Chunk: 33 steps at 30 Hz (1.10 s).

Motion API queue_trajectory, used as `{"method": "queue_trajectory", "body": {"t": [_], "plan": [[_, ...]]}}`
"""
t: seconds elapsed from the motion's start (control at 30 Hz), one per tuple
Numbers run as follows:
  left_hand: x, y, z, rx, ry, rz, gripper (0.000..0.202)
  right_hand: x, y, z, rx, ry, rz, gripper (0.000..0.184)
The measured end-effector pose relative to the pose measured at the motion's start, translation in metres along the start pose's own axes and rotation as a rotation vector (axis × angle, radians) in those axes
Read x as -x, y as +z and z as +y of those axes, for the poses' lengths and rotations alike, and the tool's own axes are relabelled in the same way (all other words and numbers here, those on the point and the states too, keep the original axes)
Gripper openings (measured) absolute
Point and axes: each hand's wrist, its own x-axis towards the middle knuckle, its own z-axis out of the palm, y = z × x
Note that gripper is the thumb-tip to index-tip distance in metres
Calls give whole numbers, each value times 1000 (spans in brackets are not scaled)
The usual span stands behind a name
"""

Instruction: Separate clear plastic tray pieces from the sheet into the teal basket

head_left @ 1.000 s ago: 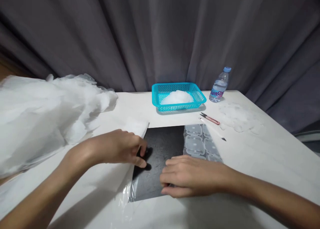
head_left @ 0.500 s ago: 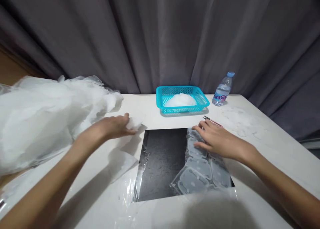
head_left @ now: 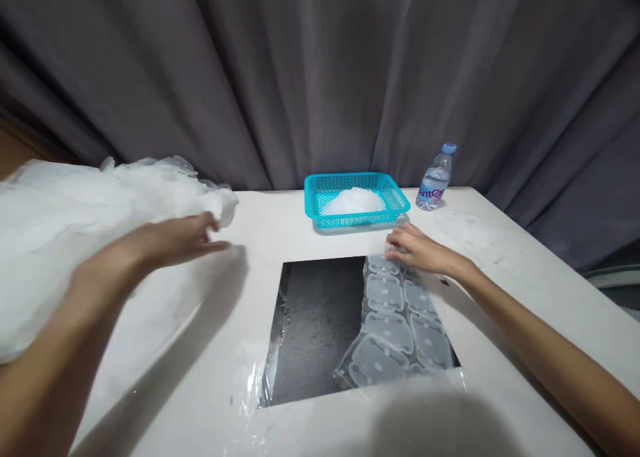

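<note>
My left hand (head_left: 200, 237) is over the right edge of a large pile of fluffy white filling (head_left: 65, 244), thumb raised apart from the fingers. It is a little blurred, and I see nothing held in it. My right hand (head_left: 413, 247) is at the far right corner of a black board (head_left: 320, 330), its fingers curled in together; what they grip, if anything, is hidden. Under and in front of it lie several flat, clear-wrapped, whitish rounded-square pieces (head_left: 385, 292) with pale dots, covering the board's right side.
A turquoise basket (head_left: 357, 222) holding a white fluffy mound (head_left: 356, 201) stands behind the board, with a water bottle (head_left: 434, 184) to its right. Clear film (head_left: 253, 384) shows at the board's near left corner. A small dark item (head_left: 445, 282) lies under my right wrist. Grey curtains (head_left: 280, 77) hang behind.
My left hand has moved left to the pile, and the loose white pieces beside the board have gone from there. My right hand has curled and shifted farther back; the red-handled snips are now hidden.
</note>
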Motion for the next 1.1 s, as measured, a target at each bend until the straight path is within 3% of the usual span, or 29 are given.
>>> {"method": "queue_trajectory", "body": {"t": [0.03,0.17,0.23,0.27,0.37,0.5,0.57,0.63,0.73,0.83,0.9,0.97,1.1], "plan": [[3,5,30,44,81,-54,52,1,-2,-3,7,-19,34,16],[21,33,144,314,337,1,66,6,-9,-23,-179,-197,190,18],[25,48,175,498,431,-71,81,8,-14,-35,-384,-310,264,17],[24,56,182,627,492,-171,78,10,-17,-42,-476,-360,304,16],[18,75,187,1117,603,-394,89,12,-24,-62,-711,-465,426,15],[19,91,194,1418,600,-406,77,12,-26,-83,-997,-497,468,25],[25,91,201,1515,557,-473,77,10,-27,-84,-1050,-491,453,26],[29,85,204,1537,474,-440,69,8,-27,-78,-1060,-459,451,22],[29,72,194,1509,383,-255,59,3,-24,-58,-1064,-281,416,15],[22,72,177,1487,312,-156,56,-3,-14,-44,-1239,51,187,18],[16,81,168,1449,259,-187,55,-7,-3,-42,-1429,260,45,22],[10,96,163,1402,212,-267,57,-9,9,-44,-1549,388,-15,29],[9,109,163,1394,152,-395,61,-8,24,-47,-1388,463,-68,45]]}}
